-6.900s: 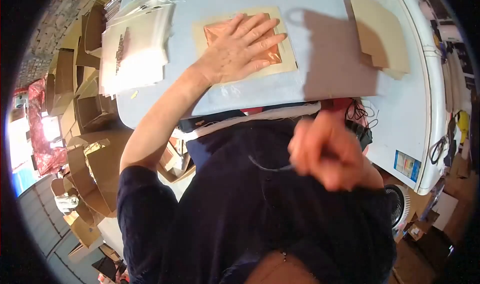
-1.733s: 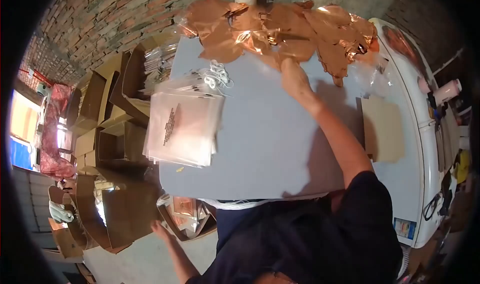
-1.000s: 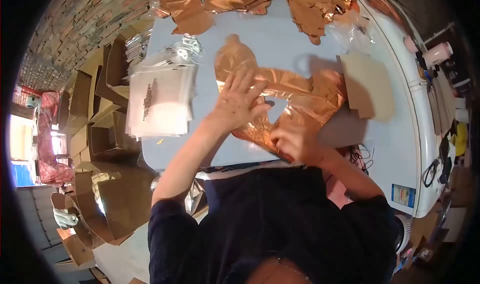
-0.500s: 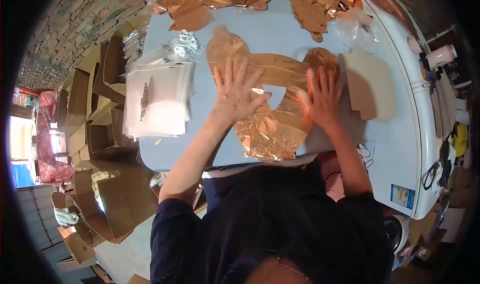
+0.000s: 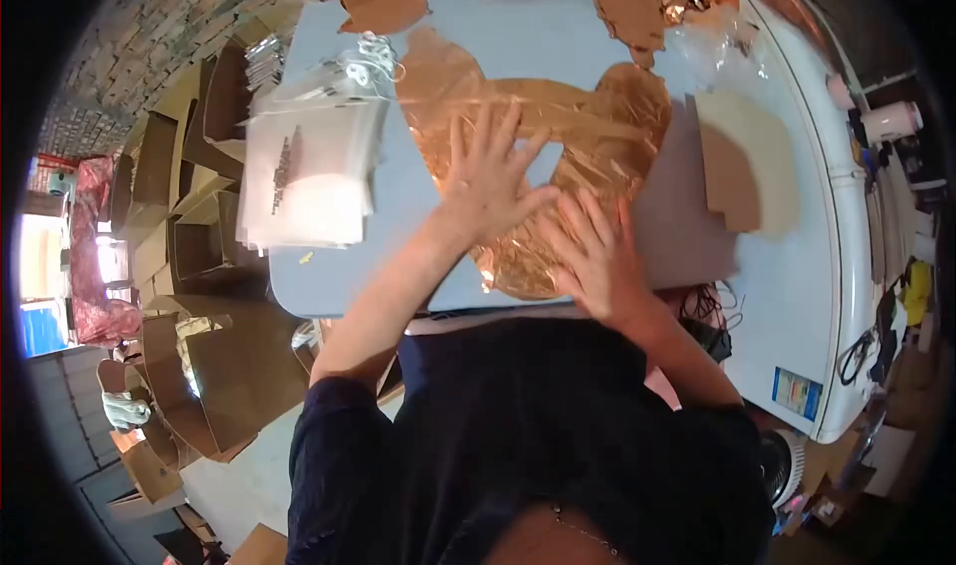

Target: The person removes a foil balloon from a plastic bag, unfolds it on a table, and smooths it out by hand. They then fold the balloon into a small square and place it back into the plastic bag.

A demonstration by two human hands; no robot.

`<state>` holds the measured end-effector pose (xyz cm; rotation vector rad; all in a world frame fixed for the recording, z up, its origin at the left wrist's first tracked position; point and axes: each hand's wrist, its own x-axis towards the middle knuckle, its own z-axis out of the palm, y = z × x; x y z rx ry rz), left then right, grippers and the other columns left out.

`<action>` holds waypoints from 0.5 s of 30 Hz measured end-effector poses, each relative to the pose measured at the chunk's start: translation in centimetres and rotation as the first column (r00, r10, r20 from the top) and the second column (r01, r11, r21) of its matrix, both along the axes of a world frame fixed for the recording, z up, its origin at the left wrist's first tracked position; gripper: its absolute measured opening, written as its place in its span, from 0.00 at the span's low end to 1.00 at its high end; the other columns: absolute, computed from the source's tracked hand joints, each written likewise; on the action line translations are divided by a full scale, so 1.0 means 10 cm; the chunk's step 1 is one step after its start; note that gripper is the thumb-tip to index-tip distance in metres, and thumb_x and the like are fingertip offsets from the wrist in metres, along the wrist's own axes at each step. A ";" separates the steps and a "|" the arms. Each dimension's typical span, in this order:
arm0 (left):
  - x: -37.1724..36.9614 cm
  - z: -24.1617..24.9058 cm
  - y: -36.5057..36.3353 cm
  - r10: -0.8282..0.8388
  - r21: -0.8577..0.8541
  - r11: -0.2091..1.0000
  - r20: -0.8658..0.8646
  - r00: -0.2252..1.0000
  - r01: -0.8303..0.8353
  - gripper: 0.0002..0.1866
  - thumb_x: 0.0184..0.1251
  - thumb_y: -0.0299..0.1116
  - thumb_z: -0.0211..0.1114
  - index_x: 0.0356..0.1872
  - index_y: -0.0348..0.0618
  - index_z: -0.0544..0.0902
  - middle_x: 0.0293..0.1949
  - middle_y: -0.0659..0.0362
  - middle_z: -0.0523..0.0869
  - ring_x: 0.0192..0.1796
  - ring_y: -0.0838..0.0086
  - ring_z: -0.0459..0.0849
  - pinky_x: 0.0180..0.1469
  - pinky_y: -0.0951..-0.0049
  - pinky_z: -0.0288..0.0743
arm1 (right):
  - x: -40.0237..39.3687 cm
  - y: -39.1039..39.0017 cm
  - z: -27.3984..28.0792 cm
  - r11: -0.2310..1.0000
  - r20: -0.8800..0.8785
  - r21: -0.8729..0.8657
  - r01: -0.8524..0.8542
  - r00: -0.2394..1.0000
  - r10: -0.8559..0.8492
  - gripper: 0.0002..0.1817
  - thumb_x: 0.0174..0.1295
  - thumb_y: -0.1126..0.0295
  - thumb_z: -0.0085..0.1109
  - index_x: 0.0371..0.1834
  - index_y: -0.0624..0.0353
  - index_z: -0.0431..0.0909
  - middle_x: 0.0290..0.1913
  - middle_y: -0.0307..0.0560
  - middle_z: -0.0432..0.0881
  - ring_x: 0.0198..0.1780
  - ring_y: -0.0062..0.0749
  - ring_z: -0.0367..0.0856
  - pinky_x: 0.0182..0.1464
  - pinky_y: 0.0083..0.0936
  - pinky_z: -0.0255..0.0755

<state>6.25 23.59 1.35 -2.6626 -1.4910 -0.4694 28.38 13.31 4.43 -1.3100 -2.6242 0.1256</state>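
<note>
A flat, wrinkled copper-coloured foil balloon (image 5: 627,117) lies on the light blue table. Two rounded lobes point away from me, and a small triangular hole sits in its middle. My left hand (image 5: 490,182) rests on it with fingers spread, just left of the hole and partly over it. My right hand (image 5: 600,264) lies on the lower right part, fingers stretched out and holding nothing. The tip of my left thumb is close to the fingers of my right hand.
A stack of clear plastic bags (image 5: 309,172) lies at the left, with white strings (image 5: 370,62) above it. More copper foil pieces (image 5: 383,5) lie along the far edge. Beige card (image 5: 749,162) is at the right. Open cardboard boxes (image 5: 249,376) stand left of the table.
My right hand has slid down and left, from the balloon's right side to its lower part. My left hand stays spread on the foil. The view has shifted slightly.
</note>
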 end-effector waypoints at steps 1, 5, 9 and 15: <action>-0.01 0.03 -0.01 0.007 -0.008 1.000 -0.030 1.000 -0.008 0.44 0.75 0.73 0.49 0.86 0.64 0.62 0.85 0.45 0.58 0.86 0.37 0.48 0.81 0.24 0.36 | -0.01 -0.05 0.08 1.000 -0.015 0.018 -0.023 1.000 0.023 0.34 0.69 0.56 0.63 0.78 0.51 0.72 0.81 0.55 0.65 0.83 0.55 0.58 0.77 0.73 0.51; -0.03 0.00 0.01 -0.007 -0.044 0.999 -0.023 1.000 0.006 0.46 0.74 0.75 0.49 0.86 0.65 0.59 0.87 0.46 0.53 0.87 0.37 0.44 0.81 0.24 0.35 | 0.23 -0.32 0.21 0.959 -0.174 -0.172 -0.226 0.965 0.197 0.28 0.61 0.66 0.69 0.67 0.54 0.80 0.65 0.54 0.80 0.65 0.53 0.77 0.66 0.59 0.71; -0.14 0.23 0.20 0.007 -0.156 0.988 0.102 0.995 0.009 0.48 0.72 0.75 0.52 0.87 0.63 0.57 0.87 0.46 0.51 0.87 0.37 0.44 0.80 0.22 0.40 | 0.25 0.26 0.47 0.832 -0.100 0.256 -0.493 0.842 0.530 0.16 0.61 0.69 0.70 0.52 0.57 0.84 0.50 0.46 0.85 0.49 0.47 0.83 0.55 0.43 0.80; -1.01 0.65 1.33 0.219 0.064 0.970 0.180 0.959 -0.234 0.40 0.69 0.50 0.71 0.80 0.53 0.69 0.77 0.44 0.72 0.79 0.47 0.68 0.80 0.46 0.60 | -0.72 2.31 0.75 0.795 -0.098 0.524 -0.305 0.906 0.412 0.15 0.63 0.73 0.65 0.53 0.57 0.86 0.49 0.49 0.86 0.53 0.45 0.84 0.57 0.40 0.80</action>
